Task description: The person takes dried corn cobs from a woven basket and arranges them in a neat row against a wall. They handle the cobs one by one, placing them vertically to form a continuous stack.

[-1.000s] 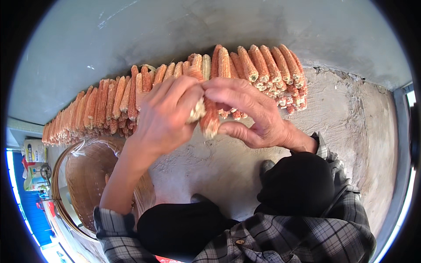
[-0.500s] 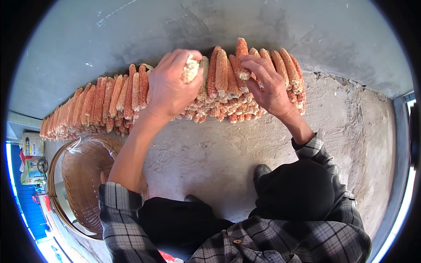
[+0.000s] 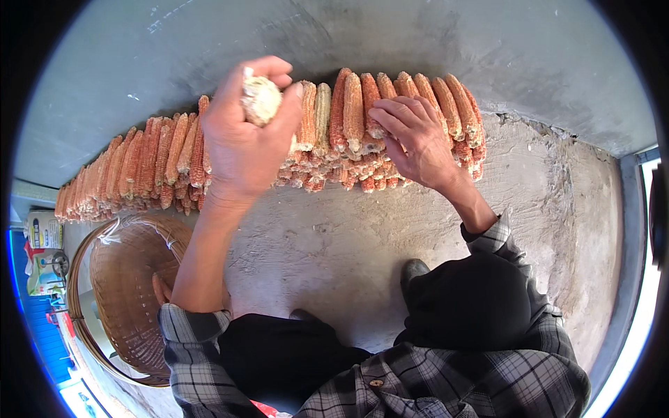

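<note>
Head view: we have our left hand (image 3: 244, 150) up before the pile, its fingers clamped round a pale, rough-ended corn cob (image 3: 261, 102).
Pile risk: a sideways nudge from our right hand (image 3: 421, 143) could, we judge, roll loose the top of the long pile of rough orange-red, tapering corn cobs (image 3: 352, 111) beneath and beside its fingers.
Pale cob risk: a slack hold could let it slip from between our left fingers.
Left forearm: angled steeply upward, fingers curled.
Right fingers: bent over the pile; clamped or merely touching, we cannot tell.
</note>
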Demonstrator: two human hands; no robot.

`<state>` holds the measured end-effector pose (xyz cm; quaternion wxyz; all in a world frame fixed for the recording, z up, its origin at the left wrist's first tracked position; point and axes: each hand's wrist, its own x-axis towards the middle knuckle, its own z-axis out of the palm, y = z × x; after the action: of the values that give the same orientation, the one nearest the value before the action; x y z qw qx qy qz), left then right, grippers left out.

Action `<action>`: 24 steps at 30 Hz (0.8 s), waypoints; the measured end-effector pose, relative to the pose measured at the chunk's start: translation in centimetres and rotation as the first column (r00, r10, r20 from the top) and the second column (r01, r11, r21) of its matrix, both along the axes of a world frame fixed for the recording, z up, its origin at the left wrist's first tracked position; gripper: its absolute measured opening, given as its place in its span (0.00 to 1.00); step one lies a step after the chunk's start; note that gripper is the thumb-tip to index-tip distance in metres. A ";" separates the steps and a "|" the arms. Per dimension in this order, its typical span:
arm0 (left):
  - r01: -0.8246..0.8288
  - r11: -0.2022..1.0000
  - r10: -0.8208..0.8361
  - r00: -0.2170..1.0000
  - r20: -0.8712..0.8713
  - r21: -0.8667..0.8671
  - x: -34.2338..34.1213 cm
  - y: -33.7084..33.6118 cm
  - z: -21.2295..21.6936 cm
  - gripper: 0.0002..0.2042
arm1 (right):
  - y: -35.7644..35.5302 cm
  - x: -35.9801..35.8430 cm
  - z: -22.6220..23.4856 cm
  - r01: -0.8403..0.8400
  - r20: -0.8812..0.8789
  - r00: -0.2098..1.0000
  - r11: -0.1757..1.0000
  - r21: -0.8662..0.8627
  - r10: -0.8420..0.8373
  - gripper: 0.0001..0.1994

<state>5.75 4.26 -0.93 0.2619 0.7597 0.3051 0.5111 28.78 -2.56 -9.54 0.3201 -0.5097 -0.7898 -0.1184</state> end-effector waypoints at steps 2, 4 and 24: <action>-0.002 0.998 0.009 0.994 0.111 -0.067 -0.2 -0.4 1.3 0.11 | -0.6 -0.3 0.6 0.009 -0.024 1.000 1.000 -0.030 -0.010 0.24; 0.030 0.990 0.013 0.953 0.301 -0.138 -0.2 -0.5 2.5 0.11 | -1.0 -0.4 1.5 -0.034 -0.172 0.985 0.999 -0.023 0.029 0.25; 0.411 0.621 0.236 0.714 0.659 -0.668 0.1 -0.5 -1.4 0.09 | -5.2 -5.4 3.5 -0.866 -0.938 0.049 0.453 -0.211 -0.343 0.24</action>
<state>5.81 3.72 -2.32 0.6840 0.3340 0.3322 0.5569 23.33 -7.79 -6.01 0.4791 -0.3218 -0.4058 0.7087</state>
